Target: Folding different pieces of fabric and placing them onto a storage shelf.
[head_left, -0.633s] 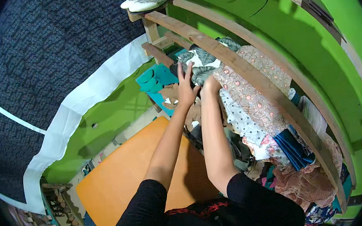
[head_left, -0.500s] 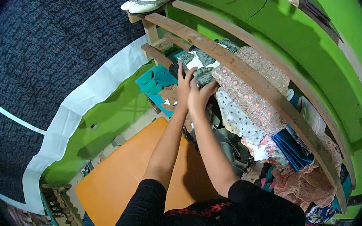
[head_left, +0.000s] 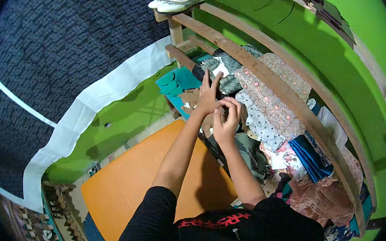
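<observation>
My left hand (head_left: 208,99) reaches forward with its fingers spread, holding nothing. Its fingertips are by the grey-green yarn skeins (head_left: 231,83) and the white paper (head_left: 221,70) lying on them; whether they touch cannot be made out. Closer to me, my right hand (head_left: 228,122) has loosely bent fingers, its thumb apart and nothing visible in it. Its fingertips are near the left wrist. Right of the hands lie a beige cloth with pink flowers (head_left: 265,97) and a white cloth with dark dots (head_left: 259,122). Brown cut pieces (head_left: 190,97) lie left of my left hand.
Teal pieces (head_left: 177,81) lie at the far end of the slatted wooden rack (head_left: 273,82), whose long rails curve past the fabrics. White shoes (head_left: 179,2) stand on top. An orange board (head_left: 147,171) is below my arms. Blue (head_left: 309,156) and salmon cloths (head_left: 324,201) lie nearer.
My right hand has drawn back toward me, away from the yarn, and its fingers have bent. The left hand stays by the skeins with fingers spread. The whole view has shifted slightly.
</observation>
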{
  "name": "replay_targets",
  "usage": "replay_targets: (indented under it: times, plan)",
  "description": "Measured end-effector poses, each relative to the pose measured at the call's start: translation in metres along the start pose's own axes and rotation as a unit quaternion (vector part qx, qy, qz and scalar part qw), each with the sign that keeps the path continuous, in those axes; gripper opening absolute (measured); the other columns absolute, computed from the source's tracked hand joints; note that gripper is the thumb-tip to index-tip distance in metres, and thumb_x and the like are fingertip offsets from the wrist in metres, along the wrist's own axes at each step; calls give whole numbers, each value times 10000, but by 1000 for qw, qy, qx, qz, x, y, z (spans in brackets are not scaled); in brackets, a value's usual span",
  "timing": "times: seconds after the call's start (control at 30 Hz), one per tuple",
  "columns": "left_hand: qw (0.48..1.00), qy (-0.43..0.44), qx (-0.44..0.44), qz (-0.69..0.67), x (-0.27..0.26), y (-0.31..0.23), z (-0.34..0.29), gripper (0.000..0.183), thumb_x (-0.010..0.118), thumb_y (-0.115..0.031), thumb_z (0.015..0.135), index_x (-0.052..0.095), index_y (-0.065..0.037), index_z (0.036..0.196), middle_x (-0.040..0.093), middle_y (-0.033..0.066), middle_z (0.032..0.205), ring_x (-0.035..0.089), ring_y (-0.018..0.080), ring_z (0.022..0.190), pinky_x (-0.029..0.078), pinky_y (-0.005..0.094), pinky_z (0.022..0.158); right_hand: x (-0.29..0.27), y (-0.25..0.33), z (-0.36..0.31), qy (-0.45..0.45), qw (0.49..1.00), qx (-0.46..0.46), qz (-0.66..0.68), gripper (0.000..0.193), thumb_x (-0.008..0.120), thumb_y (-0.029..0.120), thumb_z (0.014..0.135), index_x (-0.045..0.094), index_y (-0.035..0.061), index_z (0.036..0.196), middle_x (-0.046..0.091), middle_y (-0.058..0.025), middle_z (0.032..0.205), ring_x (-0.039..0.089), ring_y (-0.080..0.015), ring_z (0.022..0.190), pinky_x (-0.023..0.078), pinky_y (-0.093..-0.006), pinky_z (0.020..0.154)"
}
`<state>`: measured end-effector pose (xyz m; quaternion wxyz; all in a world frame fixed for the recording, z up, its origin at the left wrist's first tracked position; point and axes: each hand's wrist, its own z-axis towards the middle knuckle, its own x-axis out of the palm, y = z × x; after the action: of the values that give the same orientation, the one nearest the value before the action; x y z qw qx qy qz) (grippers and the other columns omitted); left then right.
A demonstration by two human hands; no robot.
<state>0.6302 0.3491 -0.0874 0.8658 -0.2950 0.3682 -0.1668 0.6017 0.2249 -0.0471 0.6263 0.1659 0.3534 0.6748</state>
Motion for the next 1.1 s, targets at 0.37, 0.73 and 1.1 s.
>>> replay_targets:
  times: [0.37, 0.73, 1.1]
  plan:
    - [972, -97, -200, -72, -55, 1, -161, 467, 606, -187, 701, 426, 0, 1089, 433, 193, 1105, 417, 326, 1052, 349, 380, 870, -13, 6, -56, 165, 978, 61, 113, 67, 502, 24, 752, 511, 2, 814, 512, -116, 776, 514, -238, 704, 413, -297, 648]
    - [886, -147, -405, 171, -146, -73, -492, 232, 560, -169, 725, 590, -63, 930, 520, 155, 1073, 452, 327, 1032, 334, 412, 906, -3, 57, -299, 614, 783, -92, 49, 342, 549, 93, 668, 486, 35, 999, 380, -182, 1119, 367, -330, 1020, 329, -417, 857]
    - [779, -148, -536, 290, -230, -162, -669, 389, 518, -275, 746, 509, -173, 1122, 311, 94, 1311, 245, 288, 1232, 179, 548, 951, 9, 222, -483, 657, 700, -202, 194, 406, 580, 97, 628, 474, 41, 1016, 362, -222, 1131, 344, -368, 1063, 251, -481, 915]
